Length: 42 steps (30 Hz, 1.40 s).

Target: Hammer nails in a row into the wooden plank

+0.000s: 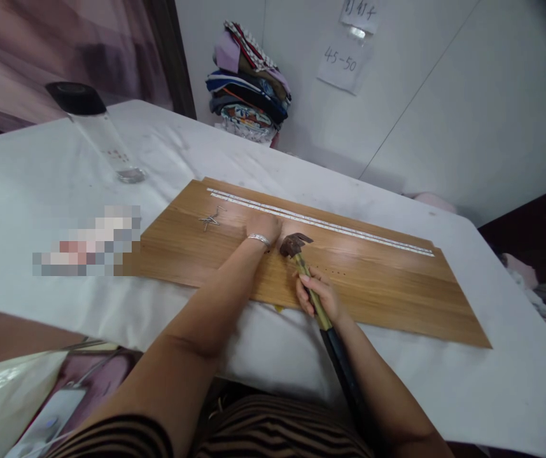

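My right hand (319, 294) is closed round the yellow upper handle of a claw hammer (321, 316). Its rusty head is just above the wooden board (397, 292), close to my left hand (262, 226). My left hand is low over the board, fingers curled in; their tips and anything between them are hidden. A few loose nails (210, 221) lie to its left on the board. Right of the hammer head, a row of small dark dots (331, 271) marks the wood; whether they are nail heads or holes I cannot tell. Two white measuring strips (321, 222) run along the board's far side.
A white cloth covers the table (168, 143). A clear bottle with a black lid (96, 137) stands at the left, near a blurred-out patch. Folded clothes (249, 83) are piled against the wall behind. A white power strip (53, 416) is below, at lower left.
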Tool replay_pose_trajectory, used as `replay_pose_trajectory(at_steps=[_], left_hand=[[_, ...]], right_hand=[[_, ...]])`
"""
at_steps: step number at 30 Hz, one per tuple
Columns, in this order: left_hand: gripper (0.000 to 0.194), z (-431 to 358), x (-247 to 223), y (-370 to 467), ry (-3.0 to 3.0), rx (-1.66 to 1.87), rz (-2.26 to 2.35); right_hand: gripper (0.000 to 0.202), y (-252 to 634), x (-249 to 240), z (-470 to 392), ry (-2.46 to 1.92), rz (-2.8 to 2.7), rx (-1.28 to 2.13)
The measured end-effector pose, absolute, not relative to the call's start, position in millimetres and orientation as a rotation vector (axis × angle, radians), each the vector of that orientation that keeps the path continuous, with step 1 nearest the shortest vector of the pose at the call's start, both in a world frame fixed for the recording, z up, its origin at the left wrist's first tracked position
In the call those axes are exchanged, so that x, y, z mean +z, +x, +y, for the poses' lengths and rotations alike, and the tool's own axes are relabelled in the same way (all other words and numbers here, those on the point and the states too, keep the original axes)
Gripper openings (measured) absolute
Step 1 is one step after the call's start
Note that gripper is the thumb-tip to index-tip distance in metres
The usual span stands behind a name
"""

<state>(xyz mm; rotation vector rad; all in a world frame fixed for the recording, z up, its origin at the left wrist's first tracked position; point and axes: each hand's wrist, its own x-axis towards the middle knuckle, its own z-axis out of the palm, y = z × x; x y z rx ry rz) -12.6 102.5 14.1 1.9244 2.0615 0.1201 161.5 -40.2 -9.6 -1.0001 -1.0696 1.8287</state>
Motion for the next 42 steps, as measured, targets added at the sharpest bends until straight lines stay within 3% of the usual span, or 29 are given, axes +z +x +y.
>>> replay_pose_trajectory(at_steps=[42], left_hand=[[0.057,101.6,17.0,-11.2,1.917,0.055,2.074]], right_hand=[[0.045,165.0,-11.4,-39.5,-1.006,-1.082,1.84]])
